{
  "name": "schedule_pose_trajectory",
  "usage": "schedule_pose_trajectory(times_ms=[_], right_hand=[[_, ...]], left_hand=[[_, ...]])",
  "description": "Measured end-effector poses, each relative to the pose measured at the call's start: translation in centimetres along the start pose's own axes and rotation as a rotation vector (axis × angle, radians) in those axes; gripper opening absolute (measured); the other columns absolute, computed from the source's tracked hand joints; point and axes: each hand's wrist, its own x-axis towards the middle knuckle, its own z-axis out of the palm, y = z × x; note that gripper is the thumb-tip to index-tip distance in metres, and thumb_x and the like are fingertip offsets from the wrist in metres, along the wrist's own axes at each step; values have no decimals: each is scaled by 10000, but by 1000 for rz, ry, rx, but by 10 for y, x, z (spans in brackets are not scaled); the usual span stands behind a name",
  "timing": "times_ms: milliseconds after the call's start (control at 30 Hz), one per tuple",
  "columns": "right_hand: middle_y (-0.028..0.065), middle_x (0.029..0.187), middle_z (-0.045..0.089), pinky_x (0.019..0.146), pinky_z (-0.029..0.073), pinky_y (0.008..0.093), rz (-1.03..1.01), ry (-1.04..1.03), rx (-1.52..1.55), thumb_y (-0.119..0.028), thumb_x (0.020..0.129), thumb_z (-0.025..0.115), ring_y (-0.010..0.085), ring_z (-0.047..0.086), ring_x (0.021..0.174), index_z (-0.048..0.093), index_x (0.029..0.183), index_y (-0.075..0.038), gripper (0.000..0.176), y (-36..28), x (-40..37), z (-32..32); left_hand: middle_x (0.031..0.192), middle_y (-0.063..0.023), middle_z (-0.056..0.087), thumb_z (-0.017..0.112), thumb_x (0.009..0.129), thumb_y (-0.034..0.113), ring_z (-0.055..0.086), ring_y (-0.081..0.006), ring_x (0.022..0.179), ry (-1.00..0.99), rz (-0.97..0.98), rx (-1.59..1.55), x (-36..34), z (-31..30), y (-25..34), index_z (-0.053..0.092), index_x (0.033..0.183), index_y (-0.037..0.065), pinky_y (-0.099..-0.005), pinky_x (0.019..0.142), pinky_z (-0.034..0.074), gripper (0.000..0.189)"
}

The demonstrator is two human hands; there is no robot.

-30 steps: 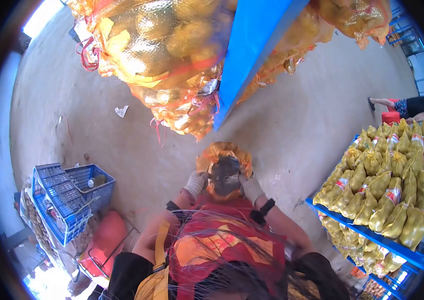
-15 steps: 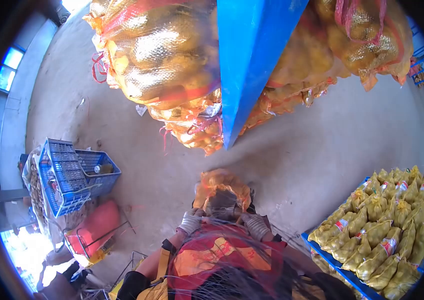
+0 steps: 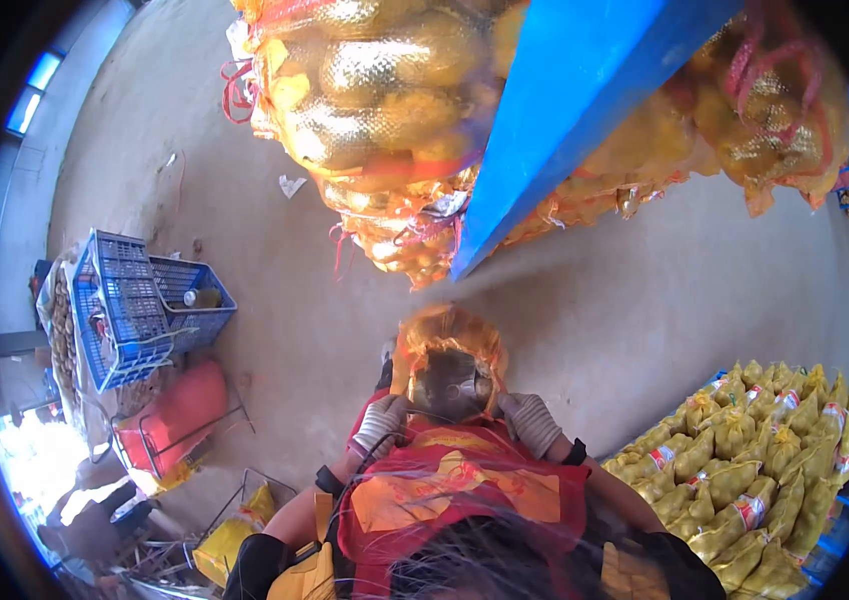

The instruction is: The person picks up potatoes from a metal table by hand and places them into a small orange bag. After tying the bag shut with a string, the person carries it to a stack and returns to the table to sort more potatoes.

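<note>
Since the earlier frame, the orange mesh bag (image 3: 452, 330) and both hands have moved slightly up in the view.

The left hand (image 3: 380, 423) and right hand (image 3: 532, 420), in grey-and-white striped gloves, are closed narrowly on opposite sides of the bag's near edge; their exact finger placement is too blurred to tell. The bag is in front of the red apron (image 3: 449, 490), its orange mesh bunched around a dark middle whose contents I cannot make out. Ahead, large golden mesh sacks of round produce (image 3: 384, 85) lie on both sides of a tapering blue post (image 3: 569, 110). On the left are blue plastic crates (image 3: 122, 305) near a red seat (image 3: 179, 415); on the right, tied yellow-green mesh bags (image 3: 744, 470) stand packed in rows.
</note>
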Motion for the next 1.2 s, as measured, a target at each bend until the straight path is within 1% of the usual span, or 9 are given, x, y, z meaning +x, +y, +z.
schedule_pose_trajectory(times_ms=[67, 100, 200, 233, 267, 333, 600, 700, 1200], right_hand=[[10, 534, 522, 455, 385, 266, 42, -12, -66, -373, 950, 508, 90, 459, 449, 647, 754, -36, 413, 2, 16, 0], [11, 535, 521, 460, 387, 270, -12, 24, -121, -367, 948, 510, 93, 462, 452, 648, 751, -38, 408, 41, 49, 3], [12, 537, 519, 469, 392, 277, -129, 112, -231, -357, 944, 515, 101, 466, 459, 649, 744, -42, 397, 121, 127, 10], [16, 545, 525, 477, 398, 283, -180, 212, -186, -364, 940, 520, 109, 474, 463, 658, 752, -47, 394, 123, 137, 12], [20, 553, 531, 484, 404, 289, -199, 301, -141, -372, 936, 526, 118, 481, 467, 666, 760, -52, 391, 134, 129, 18], [40, 562, 553, 482, 430, 295, 65, 125, 79, -390, 926, 532, 139, 512, 473, 672, 784, -42, 401, 67, 92, 0], [36, 525, 530, 412, 397, 285, 48, 207, 80, -409, 959, 504, 131, 480, 420, 650, 792, -14, 453, 40, 74, 18], [20, 514, 517, 410, 361, 271, 40, 207, 194, -407, 965, 518, 110, 456, 417, 652, 796, -17, 446, 49, 64, 20], [-4, 514, 493, 409, 351, 263, 9, 62, 97, -410, 967, 511, 96, 438, 416, 629, 756, -53, 431, 33, 50, 3]], left_hand=[[680, -30, 537, 597, 891, 288, 465, -115, 502, -67, -15, -8, 38, -10, -23, 638, 1003, 41, -278, 458, 413, 275], [714, -42, 552, 609, 886, 283, 495, -151, 513, -192, 474, 356, 92, -31, -70, 637, 1050, 58, -294, 484, 452, 279], [727, -49, 553, 612, 880, 238, 514, -198, 514, -211, 416, 313, 141, -43, -79, 634, 1043, 67, -336, 474, 467, 238], [557, -1, 419, 547, 952, 244, 367, -122, 390, -103, -3, -148, 103, -20, -31, 594, 1005, 15, -298, 365, 380, 240], [557, -1, 419, 547, 952, 244, 367, -122, 390, -102, -23, -142, 93, -17, -21, 594, 1005, 15, -298, 365, 380, 240], [554, 4, 417, 566, 936, 239, 388, -120, 410, -22, -125, -216, 90, -13, -6, 593, 1005, 11, -302, 375, 390, 240], [573, -26, 476, 582, 880, 219, 433, -146, 427, 58, -2, 21, 114, -17, -31, 626, 937, 3, -311, 392, 397, 228], [579, -38, 492, 594, 863, 213, 447, -150, 439, -121, 312, 285, 140, -41, -65, 642, 932, 0, -313, 403, 385, 228], [587, -24, 524, 567, 896, 219, 466, -151, 417, -8, 44, 11, 80, -5, -11, 654, 892, 44, -307, 373, 375, 195]])
